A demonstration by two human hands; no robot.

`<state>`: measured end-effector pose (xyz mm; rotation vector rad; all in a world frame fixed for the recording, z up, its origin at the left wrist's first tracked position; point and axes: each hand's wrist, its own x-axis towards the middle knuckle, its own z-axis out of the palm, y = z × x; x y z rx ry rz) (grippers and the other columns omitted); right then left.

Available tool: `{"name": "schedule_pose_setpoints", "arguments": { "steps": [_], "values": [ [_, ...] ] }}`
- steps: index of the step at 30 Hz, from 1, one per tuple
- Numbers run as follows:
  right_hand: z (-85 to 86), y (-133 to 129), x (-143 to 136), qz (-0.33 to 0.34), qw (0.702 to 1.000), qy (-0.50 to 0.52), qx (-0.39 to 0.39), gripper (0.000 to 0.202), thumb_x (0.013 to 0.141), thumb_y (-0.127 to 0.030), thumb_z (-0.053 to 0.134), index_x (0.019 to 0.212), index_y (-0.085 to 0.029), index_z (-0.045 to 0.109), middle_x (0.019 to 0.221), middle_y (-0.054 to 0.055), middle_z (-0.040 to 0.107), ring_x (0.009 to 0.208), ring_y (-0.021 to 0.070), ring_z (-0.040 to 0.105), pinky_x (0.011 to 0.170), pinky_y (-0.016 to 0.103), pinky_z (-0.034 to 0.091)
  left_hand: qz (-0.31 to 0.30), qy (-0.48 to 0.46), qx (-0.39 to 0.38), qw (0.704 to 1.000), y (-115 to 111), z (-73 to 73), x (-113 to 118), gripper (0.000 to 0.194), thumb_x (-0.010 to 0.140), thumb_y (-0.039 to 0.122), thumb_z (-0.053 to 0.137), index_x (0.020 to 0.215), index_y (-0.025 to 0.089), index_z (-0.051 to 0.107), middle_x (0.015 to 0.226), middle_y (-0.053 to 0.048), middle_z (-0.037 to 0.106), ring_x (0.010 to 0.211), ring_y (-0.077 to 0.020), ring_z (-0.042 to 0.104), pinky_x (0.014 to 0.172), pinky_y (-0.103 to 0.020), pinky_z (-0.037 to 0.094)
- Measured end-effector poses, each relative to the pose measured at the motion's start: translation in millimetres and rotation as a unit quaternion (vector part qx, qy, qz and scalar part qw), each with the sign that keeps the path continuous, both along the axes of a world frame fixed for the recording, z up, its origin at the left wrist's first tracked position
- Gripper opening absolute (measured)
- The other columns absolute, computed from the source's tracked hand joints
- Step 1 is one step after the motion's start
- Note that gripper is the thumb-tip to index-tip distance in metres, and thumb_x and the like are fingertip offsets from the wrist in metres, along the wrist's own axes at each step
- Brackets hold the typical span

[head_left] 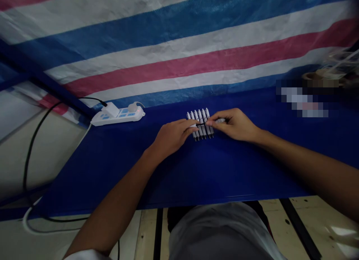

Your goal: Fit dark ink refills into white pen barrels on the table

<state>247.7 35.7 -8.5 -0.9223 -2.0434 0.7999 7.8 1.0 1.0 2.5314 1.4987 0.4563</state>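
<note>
Several white pens (200, 131) with dark tips lie side by side in a row on the blue table (196, 178). Crosswise above the row, a white pen with a black middle part (201, 124) is held between my two hands. My left hand (173, 136) pinches its left end with thumb and fingers. On the other side, my right hand (237, 123) grips the pen's right part, and a bit of white barrel shows beneath the fingers. Whether this pen is in one piece or two, I cannot tell. My fingers hide parts of the row.
A white power strip (117, 116) with a plugged-in adapter (111, 109) and a black cable (30, 148) sits at the table's left back. Behind the table hangs a striped sheet (179, 65). Blurred items (322, 77) lie at the far right.
</note>
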Motion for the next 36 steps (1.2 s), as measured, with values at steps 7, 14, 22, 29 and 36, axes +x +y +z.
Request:
{"name": "schedule_pose_setpoints", "arguments": {
  "steps": [7, 14, 22, 29, 36],
  "values": [
    [0.4, -4.6, -0.4, 0.024, 0.999, -0.045, -0.009, 0.041, 0.092, -0.054, 0.065, 0.103, -0.018, 0.081, 0.067, 0.001, 0.068, 0.055, 0.0125, 0.051, 0.052, 0.026, 0.036, -0.012, 0.046, -0.005, 0.999, -4.9, 1.4, 3.4, 0.039, 0.110, 0.039, 0.037, 0.143, 0.030, 0.058, 0.129, -0.004, 0.074, 0.113, -0.0252, 0.072, 0.087, -0.034, 0.056],
    [7.6, 1.8, 8.3, -0.004, 0.999, -0.022, 0.023, 0.030, 0.091, -0.046, 0.069, 0.099, -0.021, 0.083, 0.096, 0.007, 0.081, 0.084, 0.0232, 0.072, 0.073, 0.033, 0.054, 0.011, 0.049, -0.010, 0.999, -0.4, 1.6, -3.0, 0.037, 0.109, 0.040, 0.037, 0.133, 0.027, 0.062, 0.121, -0.006, 0.077, 0.104, -0.0273, 0.074, 0.085, -0.037, 0.054],
    [7.7, 2.9, 7.3, 0.072, 0.995, -0.053, 0.043, 0.024, 0.089, -0.038, 0.071, 0.097, -0.019, 0.083, 0.085, 0.005, 0.079, 0.063, 0.0138, 0.063, 0.058, 0.027, 0.045, -0.015, 0.055, -0.013, 0.998, -3.4, 1.6, 1.0, 0.036, 0.108, 0.038, 0.036, 0.131, 0.025, 0.061, 0.114, -0.007, 0.077, 0.102, -0.0269, 0.074, 0.084, -0.036, 0.054],
    [8.1, 3.9, 8.9, 0.085, 0.992, -0.066, 0.059, 0.023, 0.090, -0.037, 0.071, 0.101, -0.020, 0.083, 0.086, 0.004, 0.078, 0.062, 0.0135, 0.061, 0.057, 0.026, 0.043, -0.009, 0.035, -0.026, 0.999, -4.1, 4.7, 1.2, 0.034, 0.107, 0.039, 0.038, 0.126, 0.025, 0.063, 0.103, -0.006, 0.077, 0.092, -0.0262, 0.073, 0.080, -0.035, 0.053],
    [5.3, -0.7, 3.6, 0.115, 0.990, -0.065, 0.057, 0.025, 0.092, -0.038, 0.070, 0.105, -0.022, 0.082, 0.093, 0.005, 0.080, 0.072, 0.0171, 0.069, 0.063, 0.028, 0.048, -0.030, 0.028, -0.030, 0.999, -7.2, 2.1, 5.0, 0.031, 0.107, 0.038, 0.037, 0.122, 0.024, 0.060, 0.099, -0.005, 0.077, 0.090, -0.0246, 0.074, 0.080, -0.034, 0.053]
  ]
}}
